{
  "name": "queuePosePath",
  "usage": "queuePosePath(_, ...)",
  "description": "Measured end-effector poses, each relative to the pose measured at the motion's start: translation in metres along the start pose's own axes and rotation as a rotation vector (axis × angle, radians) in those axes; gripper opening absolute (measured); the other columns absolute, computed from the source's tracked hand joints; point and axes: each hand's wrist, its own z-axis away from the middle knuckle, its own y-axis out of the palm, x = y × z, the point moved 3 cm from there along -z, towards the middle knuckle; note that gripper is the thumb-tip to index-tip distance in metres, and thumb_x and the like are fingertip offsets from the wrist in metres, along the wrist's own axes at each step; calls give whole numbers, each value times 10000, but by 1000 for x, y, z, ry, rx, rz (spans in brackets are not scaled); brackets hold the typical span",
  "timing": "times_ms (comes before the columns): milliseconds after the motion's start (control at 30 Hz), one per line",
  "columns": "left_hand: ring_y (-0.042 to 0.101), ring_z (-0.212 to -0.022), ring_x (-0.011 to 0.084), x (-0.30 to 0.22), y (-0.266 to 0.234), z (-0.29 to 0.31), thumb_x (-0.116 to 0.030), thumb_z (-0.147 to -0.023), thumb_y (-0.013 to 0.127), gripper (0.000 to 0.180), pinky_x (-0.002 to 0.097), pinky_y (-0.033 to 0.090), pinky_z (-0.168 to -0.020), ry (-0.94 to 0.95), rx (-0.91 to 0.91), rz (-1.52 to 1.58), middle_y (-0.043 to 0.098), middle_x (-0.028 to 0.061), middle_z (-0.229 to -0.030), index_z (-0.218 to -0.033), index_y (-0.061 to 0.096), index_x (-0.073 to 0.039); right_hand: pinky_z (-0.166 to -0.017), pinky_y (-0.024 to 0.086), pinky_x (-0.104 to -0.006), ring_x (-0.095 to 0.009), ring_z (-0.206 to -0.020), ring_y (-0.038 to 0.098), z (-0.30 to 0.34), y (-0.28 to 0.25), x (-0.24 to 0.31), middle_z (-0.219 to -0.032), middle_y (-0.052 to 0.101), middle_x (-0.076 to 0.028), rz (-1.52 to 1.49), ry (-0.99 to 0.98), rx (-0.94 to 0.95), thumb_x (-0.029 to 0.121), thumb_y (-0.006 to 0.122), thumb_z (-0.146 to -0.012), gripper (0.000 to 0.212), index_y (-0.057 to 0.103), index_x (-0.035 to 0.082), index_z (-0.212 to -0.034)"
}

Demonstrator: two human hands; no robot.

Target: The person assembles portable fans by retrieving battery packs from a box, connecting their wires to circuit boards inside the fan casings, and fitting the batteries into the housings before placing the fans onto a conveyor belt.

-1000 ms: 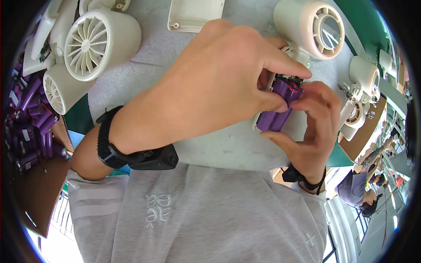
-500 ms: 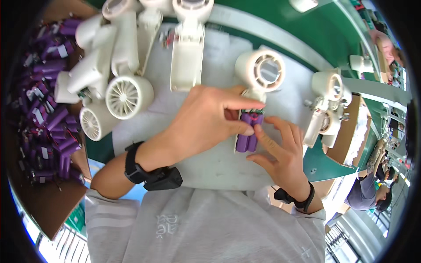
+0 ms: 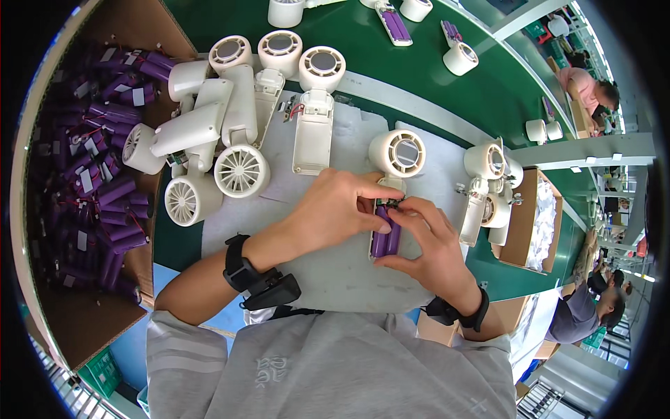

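A white handheld fan (image 3: 380, 152) lies before me, its round head pointing away and its handle open. Inside the handle sits a purple battery pack (image 3: 380, 243) of side-by-side cells, with a small green circuit board (image 3: 389, 203) above it near the neck. My left hand (image 3: 324, 209) closes around the upper handle, index finger across the neck and thumb against the top of the pack. From the other side, my right hand (image 3: 434, 246) grips the pack, fingertips by the board and thumb at the lower end. The fingers partly hide the board and any wires.
A cardboard box (image 3: 150, 241) full of purple battery packs stands at left. Several white fans (image 3: 242, 171) lie beside it, and an open fan housing (image 3: 313, 143) rests farther back. More fan parts (image 3: 481, 164) and a carton of white pieces (image 3: 520, 223) are at right. Other people sit beyond.
The view has shifted, so the bench appears lower and more of its far side shows. My right fingertips have moved up the pack to the circuit board; the left hand keeps its hold.
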Motion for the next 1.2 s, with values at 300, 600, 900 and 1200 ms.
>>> queuePosePath(300,670,-848,234,-17,6,11,2,-732,733,487,311,534,-747,135,-84,93,624,141,-1152,-1198,641,-104,-863,507,-417,-349,-1037,587,-3,0,27,-1216,537,-169,166,41,-46,161,870,-560,734,533,-41,-1180)
queuePosePath(600,643,-810,247,-147,-40,100,7,-764,664,403,335,515,-713,381,293,235,633,152,-1148,-1144,690,-125,-741,517,-363,-257,-865,619,-31,-67,28,-1166,574,-211,404,413,-440,107,683,-840,588,434,11,-1364)
queuePosePath(900,530,-697,251,-107,-28,144,-208,-827,569,329,348,453,-620,1055,-262,481,507,144,-870,-1021,565,58,-726,492,-307,-176,-727,628,-158,-103,-21,-919,684,-120,656,80,-246,393,660,-865,529,593,10,-1224)
queuePosePath(1200,587,-719,237,-68,-78,160,-65,-792,598,349,334,481,-623,944,-316,297,592,117,-962,-1140,601,-42,-983,441,-399,-371,-1122,585,-318,-90,-265,-1276,570,-229,678,284,-50,446,657,-780,731,476,23,-1348)
